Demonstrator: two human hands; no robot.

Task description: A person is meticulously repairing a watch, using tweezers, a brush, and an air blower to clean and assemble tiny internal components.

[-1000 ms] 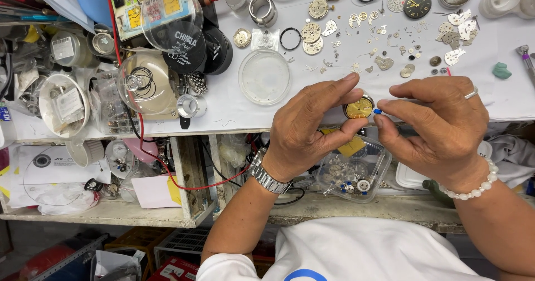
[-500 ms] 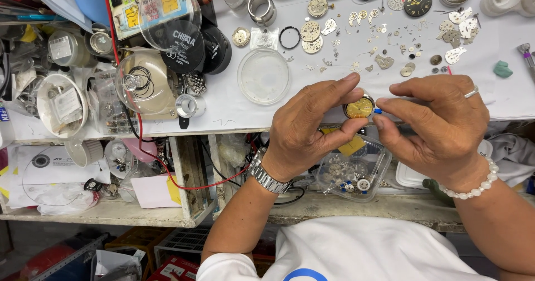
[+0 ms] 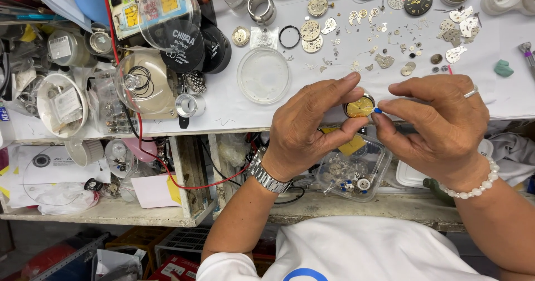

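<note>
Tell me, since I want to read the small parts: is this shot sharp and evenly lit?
Head view: light is even and soft, no harsh shadows; the left hand, right hand and gold movement are sharp; faint glare on the clear dish; tiny parts too small to read.

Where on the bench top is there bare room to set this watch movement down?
The white bench top is bare along its front edge, between the metal cup and the left hand. A second patch lies right of the right hand, below the green putty. The scattered watch parts and the left clutter are crowded.
</note>
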